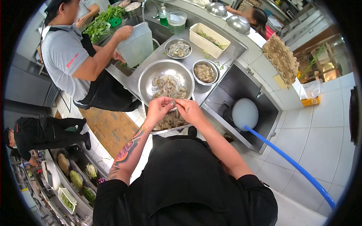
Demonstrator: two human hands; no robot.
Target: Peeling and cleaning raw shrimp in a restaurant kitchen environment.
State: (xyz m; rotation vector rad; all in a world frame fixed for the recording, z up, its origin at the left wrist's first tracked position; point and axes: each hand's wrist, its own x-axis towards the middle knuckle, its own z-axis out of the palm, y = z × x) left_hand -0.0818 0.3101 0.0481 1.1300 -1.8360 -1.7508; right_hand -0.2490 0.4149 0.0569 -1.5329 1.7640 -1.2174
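My left hand (161,108) and my right hand (189,109) meet fingertip to fingertip, pinching a small greyish shrimp (173,103), mostly hidden by the fingers. They are over the near rim of a large stainless steel bowl (144,76) with whole shrimp (167,86) in its bottom. Below my wrists, a metal tray (167,131) holds a brownish heap (169,121) of shrimp or shrimp shells. Beyond the large bowl stands a small steel bowl (178,40) of greyish shellfish pieces, apparently peeled shrimp. Another small bowl (195,79) to its right contains browner pieces.
At left, a co-worker (68,56) tilts a translucent plastic container (137,45) over a sink (167,26). A cream tub (209,46) with green stalks stands behind the bowls. To my right, a blue hose (294,166) runs into a bucket (245,114) in a steel basin (223,82).
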